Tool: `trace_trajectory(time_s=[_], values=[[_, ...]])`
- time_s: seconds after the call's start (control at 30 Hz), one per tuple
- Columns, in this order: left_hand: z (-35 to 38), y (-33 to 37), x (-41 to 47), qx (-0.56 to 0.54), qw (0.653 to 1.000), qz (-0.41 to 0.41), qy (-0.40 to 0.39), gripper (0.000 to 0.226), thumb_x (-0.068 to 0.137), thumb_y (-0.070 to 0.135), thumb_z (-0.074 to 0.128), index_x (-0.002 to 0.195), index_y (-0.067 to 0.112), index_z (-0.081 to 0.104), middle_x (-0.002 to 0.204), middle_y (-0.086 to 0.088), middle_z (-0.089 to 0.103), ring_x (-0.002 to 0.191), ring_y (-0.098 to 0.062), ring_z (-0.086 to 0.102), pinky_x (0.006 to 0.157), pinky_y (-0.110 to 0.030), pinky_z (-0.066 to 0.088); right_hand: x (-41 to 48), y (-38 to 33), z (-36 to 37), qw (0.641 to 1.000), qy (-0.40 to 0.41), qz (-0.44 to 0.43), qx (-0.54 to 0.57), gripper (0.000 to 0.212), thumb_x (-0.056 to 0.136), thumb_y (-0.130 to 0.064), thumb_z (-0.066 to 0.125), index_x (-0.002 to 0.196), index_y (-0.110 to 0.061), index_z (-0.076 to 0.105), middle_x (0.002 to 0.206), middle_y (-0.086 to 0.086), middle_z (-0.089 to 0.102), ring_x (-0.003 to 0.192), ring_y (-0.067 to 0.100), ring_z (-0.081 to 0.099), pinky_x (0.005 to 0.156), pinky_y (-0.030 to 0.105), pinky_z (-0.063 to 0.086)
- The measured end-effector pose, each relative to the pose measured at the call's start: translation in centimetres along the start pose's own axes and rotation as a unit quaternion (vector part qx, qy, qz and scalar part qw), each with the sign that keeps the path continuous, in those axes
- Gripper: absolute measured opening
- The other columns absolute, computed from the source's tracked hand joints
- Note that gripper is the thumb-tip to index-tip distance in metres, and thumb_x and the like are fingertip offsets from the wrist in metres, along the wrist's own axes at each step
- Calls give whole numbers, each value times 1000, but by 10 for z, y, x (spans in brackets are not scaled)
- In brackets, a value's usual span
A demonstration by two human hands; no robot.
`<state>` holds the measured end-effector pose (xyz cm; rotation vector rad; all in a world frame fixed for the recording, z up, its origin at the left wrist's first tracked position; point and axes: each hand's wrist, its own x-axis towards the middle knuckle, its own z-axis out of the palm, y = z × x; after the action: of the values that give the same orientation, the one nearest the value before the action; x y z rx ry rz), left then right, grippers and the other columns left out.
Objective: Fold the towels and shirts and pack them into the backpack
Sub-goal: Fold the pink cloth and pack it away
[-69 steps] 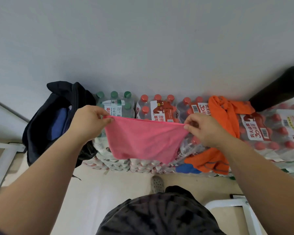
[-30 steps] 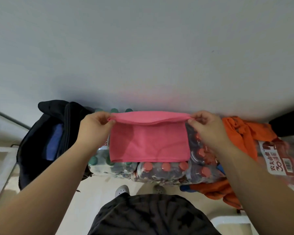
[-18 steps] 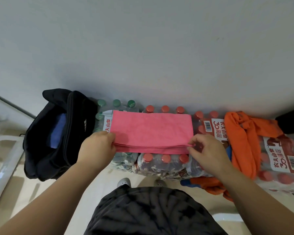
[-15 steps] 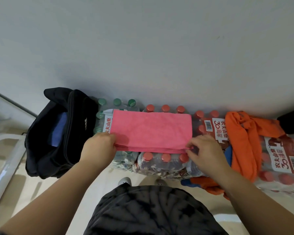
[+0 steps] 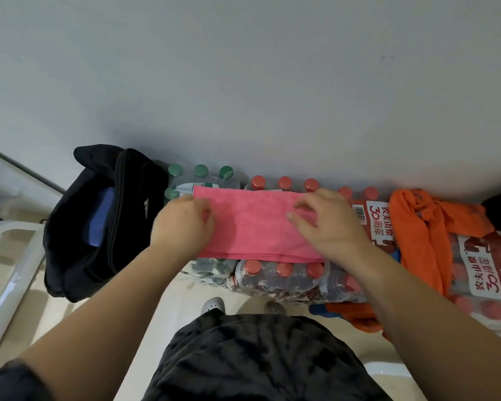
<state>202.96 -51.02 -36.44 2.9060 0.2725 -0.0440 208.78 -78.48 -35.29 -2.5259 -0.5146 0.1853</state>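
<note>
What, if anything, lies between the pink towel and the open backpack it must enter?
Nothing visible does. The pink towel lies on the bottle packs; the backpack stands open just left of it, past the left hand resting on that end.

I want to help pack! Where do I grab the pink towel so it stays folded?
The pink towel lies flat and folded on the bottle packs. Its near long edge shows stacked layers, so probably come from the front, slide your fingers under that edge near both corners and pinch all layers together. Then it should hold its fold on the way to the backpack at the left.
</note>
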Motion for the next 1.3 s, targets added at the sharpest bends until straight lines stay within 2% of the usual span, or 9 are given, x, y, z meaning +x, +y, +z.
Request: trace_trajectory(time_s=[0.07, 0.13, 0.2, 0.33, 0.73, 0.93, 1.07, 1.2, 1.3], values=[[19, 6, 8, -7, 999, 33, 6, 44, 89, 40, 56, 125, 16, 65, 125, -16, 60, 115, -42, 55, 97, -50, 47, 16, -15, 21, 997, -36, -16, -71, 67, 88, -67, 34, 136, -26, 57, 142, 6, 51, 132, 30, 45, 110, 47, 36], [38, 8, 9, 23, 997, 43, -53, 67, 93, 55, 44, 151, 21, 38, 161, -13, 28, 147, -40, 25, 117, -58, 22, 22, -17, 44, 979, -118, -21, -165, 73, 93, -70, 26, 157, -34, 23, 168, 4, 9, 154, 30, 4, 123, 52, 9], [55, 6, 5, 50, 994, 48, -89, 79, 94, 66, 26, 160, 25, 12, 168, -6, 0, 154, -34, -5, 122, -60, 5, 17, -9, 64, 962, -161, -31, -219, 77, 94, -74, 17, 158, -38, -7, 166, -2, -21, 150, 25, -27, 122, 55, -9], [68, -3, -1, 68, 992, 60, -83, 82, 92, 71, 11, 159, 29, -6, 167, -5, -16, 152, -29, -21, 121, -60, 0, 8, 7, 69, 959, -154, -14, -238, 84, 87, -84, 4, 155, -40, -19, 162, -3, -32, 147, 25, -34, 120, 56, -14], [59, -9, -7, 13, 998, 13, -64, 88, 87, 80, 22, 159, 35, -1, 162, -21, -22, 151, -36, -20, 124, -50, -4, 0, 21, 53, 960, -132, 37, -246, 91, 86, -85, 0, 155, -31, -22, 162, 7, -32, 147, 28, -35, 120, 60, -10], [48, -10, -10, -44, 996, -34, -74, 77, 92, 72, 26, 158, 36, 13, 165, -23, 1, 153, -36, -6, 124, -46, -2, 2, -14, 70, 967, -139, -2, -215, 85, 89, -82, 7, 155, -35, -22, 159, 2, -38, 145, 27, -38, 119, 60, -14], [49, -19, -7, -35, 998, -25, -49, 62, 95, 55, 51, 152, 38, 35, 162, -20, 21, 149, -41, 13, 123, -53, 14, 3, -14, 83, 962, -156, -8, -224, 83, 89, -82, 6, 154, -38, -23, 160, 0, -36, 145, 28, -38, 119, 62, -9], [48, -25, -4, -25, 999, 6, -25, 62, 86, 58, 61, 143, 35, 50, 146, -18, 44, 134, -41, 36, 112, -55, 32, 3, -9, 81, 959, -161, -11, -233, 83, 90, -82, 7, 152, -39, -26, 159, -2, -39, 144, 26, -39, 120, 61, -9], [40, -23, -2, -2, 1000, 11, -22, 63, 83, 59, 66, 139, 33, 54, 136, -11, 50, 124, -35, 43, 104, -51, 38, 2, -11, 82, 959, -156, -8, -236, 82, 90, -82, 8, 153, -39, -25, 159, -2, -39, 145, 25, -38, 120, 60, -10]])
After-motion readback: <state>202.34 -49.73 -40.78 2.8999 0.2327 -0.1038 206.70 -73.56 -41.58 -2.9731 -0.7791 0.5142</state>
